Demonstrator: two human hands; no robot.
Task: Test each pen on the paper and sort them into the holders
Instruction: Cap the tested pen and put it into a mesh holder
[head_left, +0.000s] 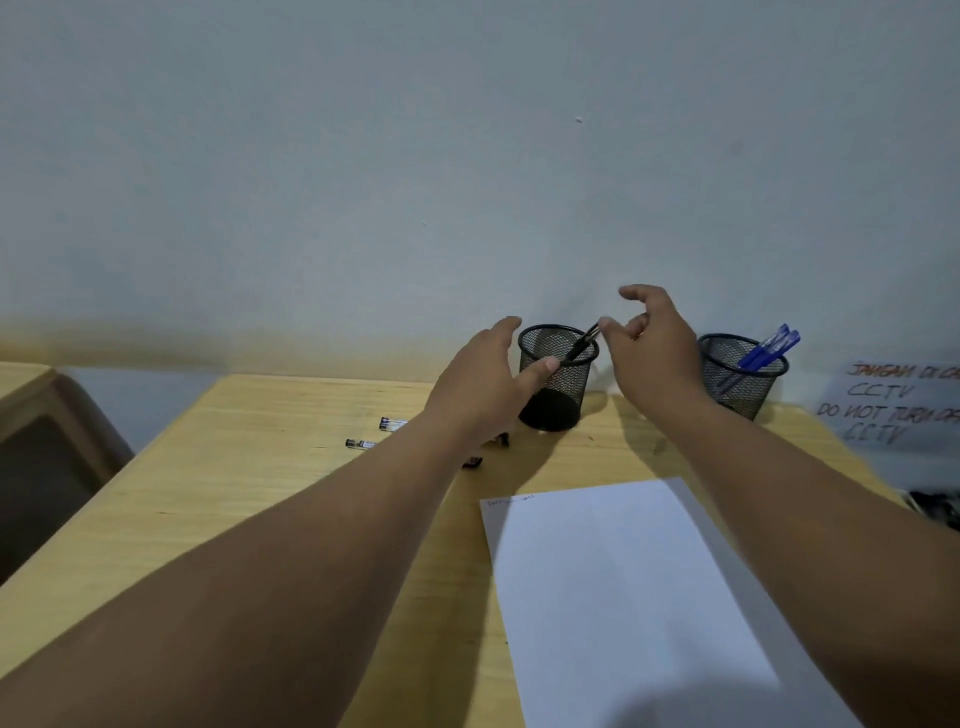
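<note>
A black mesh holder (557, 382) stands at the back of the wooden desk (260, 493) with a black pen (583, 343) leaning inside it. My right hand (654, 348) hovers just right of its rim, fingers apart, index fingertip at the pen's top end. My left hand (483, 379) cups the holder's left side, thumb against the mesh. A second mesh holder (740, 379) to the right has blue pens (769, 348). Two loose pens (362, 443) lie left of my forearm, partly hidden. White paper (623, 571) with small scribbles at its top left lies in front.
A handwritten sign (888, 405) about CCTV leans against the wall at the right. A dark object (935, 506) sits at the desk's right edge. A brown piece of furniture (52, 447) stands left of the desk. The wall rises directly behind the holders.
</note>
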